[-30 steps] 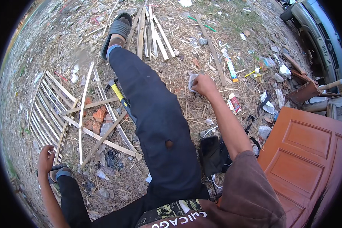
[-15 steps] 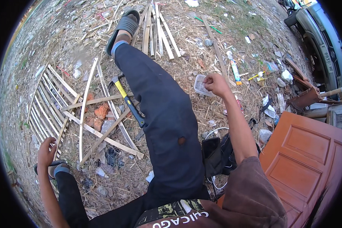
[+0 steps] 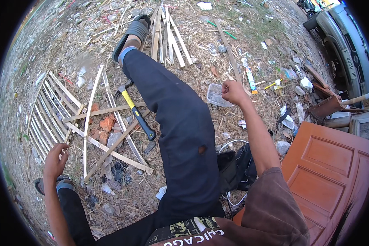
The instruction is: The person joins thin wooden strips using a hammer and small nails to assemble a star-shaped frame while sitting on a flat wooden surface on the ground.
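Note:
My right hand is closed in a pinch at the right edge of a small clear plastic container on the ground. Whatever the fingertips hold is too small or hidden to make out. Over on the left, my left hand hovers beside a lattice of thin wooden slats, its fingers loosely bent and apart, with nothing in it. A claw hammer with a yellow and black handle lies between my legs. Crossed wooden strips rest around it, over some broken bricks.
Loose slats lie beyond my sandalled foot. A brown panelled door lies at the right, near a black bag with a white cable. A hoe and a parked vehicle stand farther right. Litter covers the dry ground.
My right hand has drawn from over the container to its right edge, fingers curled tighter. My left hand has shifted slightly right, and the view has tilted a little.

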Tool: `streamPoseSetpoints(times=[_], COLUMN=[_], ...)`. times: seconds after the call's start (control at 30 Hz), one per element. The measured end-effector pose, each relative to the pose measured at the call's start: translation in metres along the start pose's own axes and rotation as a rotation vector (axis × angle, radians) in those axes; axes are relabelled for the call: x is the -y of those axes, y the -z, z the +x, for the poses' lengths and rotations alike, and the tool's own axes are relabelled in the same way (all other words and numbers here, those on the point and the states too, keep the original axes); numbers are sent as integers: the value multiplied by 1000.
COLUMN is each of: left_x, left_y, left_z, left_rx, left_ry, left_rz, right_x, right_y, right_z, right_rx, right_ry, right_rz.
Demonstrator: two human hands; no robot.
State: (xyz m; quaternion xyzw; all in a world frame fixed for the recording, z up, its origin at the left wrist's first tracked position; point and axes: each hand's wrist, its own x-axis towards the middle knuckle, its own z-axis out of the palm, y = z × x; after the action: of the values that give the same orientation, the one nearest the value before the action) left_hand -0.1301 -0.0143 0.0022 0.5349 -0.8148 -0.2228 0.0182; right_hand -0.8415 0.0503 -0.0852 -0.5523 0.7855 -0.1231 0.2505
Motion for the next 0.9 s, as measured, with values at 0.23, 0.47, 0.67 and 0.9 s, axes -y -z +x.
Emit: streamPoseSetpoints(times=[0.23,0.47,0.67,0.9], left_x=[29,37,32,29], left_y=[3,3,2,2], left_z=[-14,-19,-17,-17], left_rx=[49,33,35,62], left_ry=[96,98,106,124], left_rz=[14,65,56,39], right_x=[16,21,17,24], right_y=[-22,-22,-22,-23], right_z=[1,-1,4,4], right_rx=[-67,27,15,68], right_ry=[-18,163,209,276], right_rz=[-385,-460,-490,-534])
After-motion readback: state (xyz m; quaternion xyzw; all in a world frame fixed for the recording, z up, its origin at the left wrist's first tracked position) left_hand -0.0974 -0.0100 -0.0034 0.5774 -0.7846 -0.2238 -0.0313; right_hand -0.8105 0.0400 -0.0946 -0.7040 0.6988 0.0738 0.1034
